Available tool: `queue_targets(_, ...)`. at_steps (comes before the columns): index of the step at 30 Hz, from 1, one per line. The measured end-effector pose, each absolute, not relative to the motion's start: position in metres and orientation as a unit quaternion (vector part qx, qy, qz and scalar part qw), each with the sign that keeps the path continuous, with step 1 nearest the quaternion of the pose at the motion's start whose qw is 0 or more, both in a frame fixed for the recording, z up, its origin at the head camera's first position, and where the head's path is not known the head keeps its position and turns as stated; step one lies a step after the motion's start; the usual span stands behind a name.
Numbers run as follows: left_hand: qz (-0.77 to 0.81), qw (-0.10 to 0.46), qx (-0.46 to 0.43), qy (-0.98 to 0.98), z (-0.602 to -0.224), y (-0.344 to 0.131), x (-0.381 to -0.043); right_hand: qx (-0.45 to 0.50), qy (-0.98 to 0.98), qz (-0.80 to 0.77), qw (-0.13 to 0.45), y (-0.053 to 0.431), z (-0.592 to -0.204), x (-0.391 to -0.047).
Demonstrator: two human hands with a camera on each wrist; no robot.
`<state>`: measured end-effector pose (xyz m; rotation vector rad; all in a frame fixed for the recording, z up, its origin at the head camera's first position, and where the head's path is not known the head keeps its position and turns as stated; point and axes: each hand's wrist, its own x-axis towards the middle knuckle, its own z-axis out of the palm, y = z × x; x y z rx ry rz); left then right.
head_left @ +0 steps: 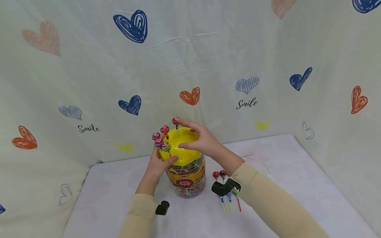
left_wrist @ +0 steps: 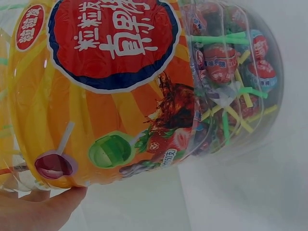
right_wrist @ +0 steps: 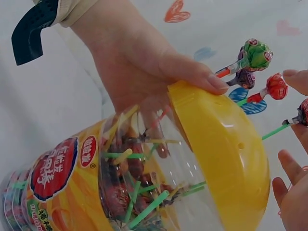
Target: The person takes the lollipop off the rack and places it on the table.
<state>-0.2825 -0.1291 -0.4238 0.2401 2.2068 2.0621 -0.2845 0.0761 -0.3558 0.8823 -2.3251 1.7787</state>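
Note:
A clear plastic candy jar (head_left: pixel 187 185), full of wrapped lollipops, stands upright on the table under a domed yellow lid (head_left: pixel 186 157). My left hand (head_left: pixel 156 167) grips the upper left of the jar, its thumb lying on the lid and its fingers wrapped behind. Several lollipops (head_left: pixel 165 129) stick out of the lid's left side. At the lid's far side another lollipop (right_wrist: pixel 303 113) stands on a green stick reaching to the lid. Over the lid, my right hand (head_left: pixel 205 143) arches with thumb and index finger spread wide, the index fingertip at that lollipop's head.
Several loose lollipops (head_left: pixel 231 205) lie on the white table (head_left: pixel 100 225) to the right of the jar, partly covered by the black wrist strap (head_left: pixel 222 188). A pale curtain (head_left: pixel 198 66) printed with hearts hangs close behind the table and along both sides.

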Motion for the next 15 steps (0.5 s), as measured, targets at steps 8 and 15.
queue_targets(8, 0.678, 0.055, 0.072, 0.729, -0.421, -0.128, -0.280, 0.297, -0.748, 0.589, 0.074, 0.086, -0.353, -0.280)
queue_targets(15, 0.678, 0.050, 0.071, 0.730, -0.423, -0.128, -0.280, 0.297, -0.684, 0.663, 0.066, 0.109, -0.359, -0.271)
